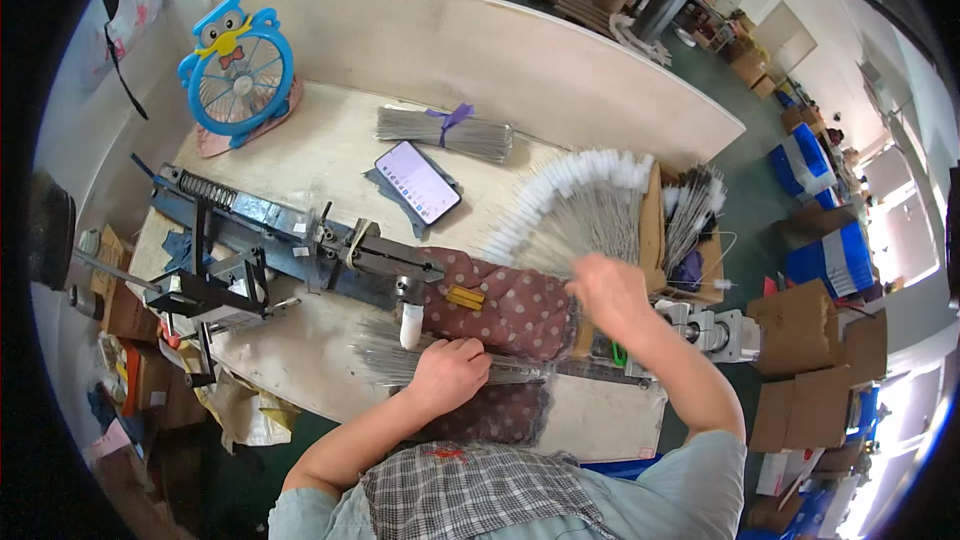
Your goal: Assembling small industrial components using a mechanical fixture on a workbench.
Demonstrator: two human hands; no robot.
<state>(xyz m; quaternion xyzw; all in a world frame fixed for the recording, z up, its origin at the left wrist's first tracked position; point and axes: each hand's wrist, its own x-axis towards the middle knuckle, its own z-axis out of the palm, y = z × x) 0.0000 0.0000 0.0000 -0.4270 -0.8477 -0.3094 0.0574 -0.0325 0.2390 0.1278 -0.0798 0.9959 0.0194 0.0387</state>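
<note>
Near the front edge of the bench, my left hand (450, 376) lies closed over a loose bundle of thin metal wires (384, 350), its fingers curled down onto them. Farther right, my right hand (608, 290) is raised with bent fingers, slightly smeared by motion; whatever it holds is hidden. Just beyond it, many thin brushes with white bristle tips (548, 190) fan out, their wire stems toward the hand. A brown dotted padded cloth (520, 305) lies between my hands, with a small yellow block (465, 297) on it.
A long metal fixture (290, 230) with a spring crosses the bench, a white handle (411, 326) at its right end. Behind it are a phone (418, 182), a tied wire bundle (410, 127) and a blue fan (242, 85). A cardboard box (652, 230) stands right.
</note>
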